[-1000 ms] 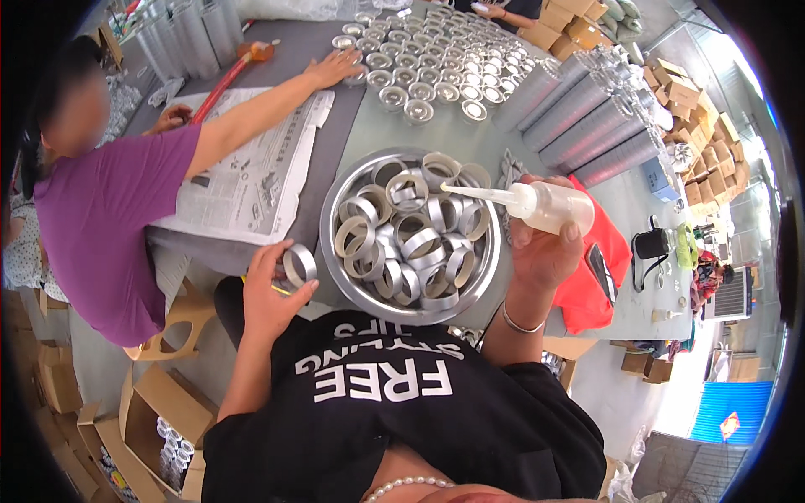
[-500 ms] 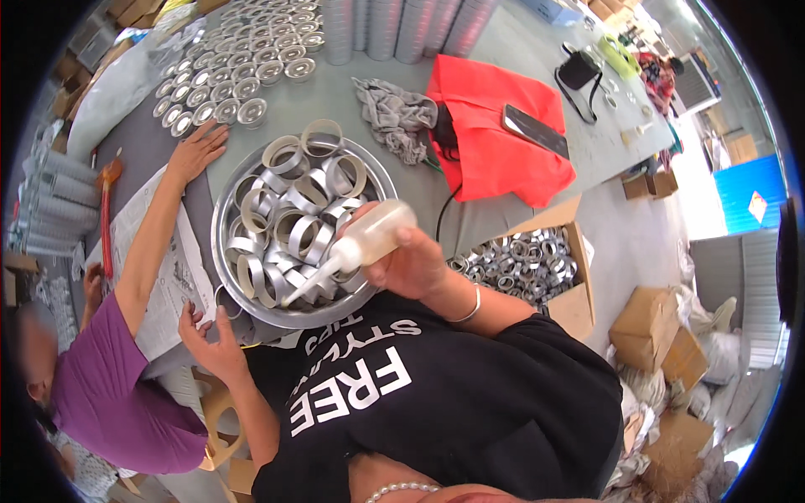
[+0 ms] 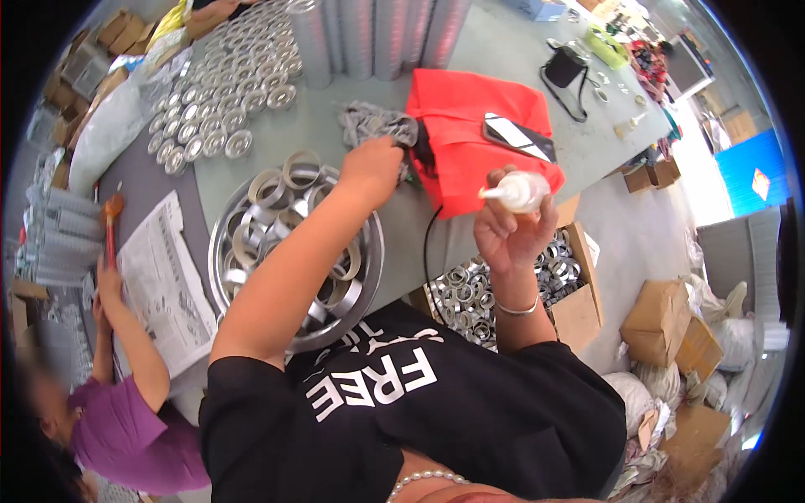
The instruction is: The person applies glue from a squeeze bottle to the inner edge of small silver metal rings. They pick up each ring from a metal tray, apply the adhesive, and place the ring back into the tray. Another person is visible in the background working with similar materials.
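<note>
My right hand (image 3: 513, 239) is raised beside the red cloth, closed around a translucent squeeze bottle (image 3: 527, 193). The bottle's thin nozzle points left. Stretched across the metal basin, my left arm ends in my left hand (image 3: 373, 170), whose fingers are closed on a crumpled grey rag (image 3: 365, 122). Part of the rag is hidden behind that hand. Silver metal rings (image 3: 267, 186) fill the basin (image 3: 379, 267) in a loose heap, partly covered by my forearm.
A phone (image 3: 520, 138) lies on the red cloth (image 3: 470, 109). Small round metal parts (image 3: 239, 144) and tall ring stacks (image 3: 388, 42) stand at the back. A carton (image 3: 579, 314) of rings sits right. At left, a co-worker in purple (image 3: 126, 432) reaches toward a red-handled tool (image 3: 111, 226) beside newspaper (image 3: 163, 285).
My left hand has gone from the basin's near side across it to the rag. My right hand has carried the bottle right, away from the basin. The co-worker's arm has drawn back from the metal parts.
</note>
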`<control>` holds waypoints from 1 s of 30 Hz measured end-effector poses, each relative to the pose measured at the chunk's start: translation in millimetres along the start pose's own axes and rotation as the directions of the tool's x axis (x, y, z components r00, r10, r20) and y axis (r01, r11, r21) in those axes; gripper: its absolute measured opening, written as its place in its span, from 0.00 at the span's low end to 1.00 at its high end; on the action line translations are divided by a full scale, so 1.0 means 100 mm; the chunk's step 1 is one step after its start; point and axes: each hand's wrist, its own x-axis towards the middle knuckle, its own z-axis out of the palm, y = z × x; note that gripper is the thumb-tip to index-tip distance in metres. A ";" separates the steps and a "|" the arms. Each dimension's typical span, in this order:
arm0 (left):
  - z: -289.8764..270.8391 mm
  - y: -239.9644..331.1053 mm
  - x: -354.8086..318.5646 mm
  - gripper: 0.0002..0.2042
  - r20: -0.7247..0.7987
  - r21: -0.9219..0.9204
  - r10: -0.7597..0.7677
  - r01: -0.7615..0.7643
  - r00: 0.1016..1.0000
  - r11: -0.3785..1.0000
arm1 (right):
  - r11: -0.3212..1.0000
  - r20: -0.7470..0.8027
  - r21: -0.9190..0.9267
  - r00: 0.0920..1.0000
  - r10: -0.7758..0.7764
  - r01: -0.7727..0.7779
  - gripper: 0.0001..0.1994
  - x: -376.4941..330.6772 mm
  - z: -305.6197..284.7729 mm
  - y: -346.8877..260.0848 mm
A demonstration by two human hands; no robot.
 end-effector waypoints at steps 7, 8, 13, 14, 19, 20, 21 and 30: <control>-0.03 -0.09 0.12 0.09 0.011 0.006 0.034 -0.034 0.999 0.999 | 0.986 -0.146 -0.152 0.986 -0.085 0.063 0.31 -0.21 -0.11 -0.08; -0.19 -0.07 0.06 0.10 0.025 -0.169 -0.056 0.060 0.998 0.984 | 0.970 -0.153 -0.224 0.980 -0.130 0.094 0.30 -0.20 -0.11 -0.07; -0.99 0.15 -0.47 0.13 0.114 -0.926 -0.504 0.275 0.856 0.258 | 0.872 -0.059 -0.464 0.977 -0.206 0.156 0.31 -0.06 0.03 0.08; -1.08 0.18 -0.59 0.12 0.054 -0.949 -0.545 0.213 0.837 0.232 | 0.850 -0.022 -0.498 0.977 -0.210 0.172 0.32 -0.01 0.09 0.14; -1.28 0.23 -1.19 0.11 -0.191 -0.973 -0.641 -0.058 0.743 0.223 | 0.829 0.095 -0.542 0.990 -0.103 0.138 0.33 0.16 0.29 0.53; -1.28 0.23 -1.30 0.11 -0.247 -0.963 -0.631 -0.113 0.735 0.245 | 0.828 0.107 -0.545 0.990 -0.087 0.131 0.33 0.16 0.32 0.60; -1.31 0.25 -1.39 0.11 -0.251 -0.962 -0.634 -0.113 0.731 0.250 | 0.823 0.118 -0.553 0.990 -0.076 0.129 0.33 0.16 0.35 0.65; -1.29 0.32 -2.00 0.11 -0.189 -0.962 -0.646 -0.008 0.739 0.272 | 0.711 0.246 -0.697 0.963 0.112 0.095 0.28 -0.01 0.56 0.88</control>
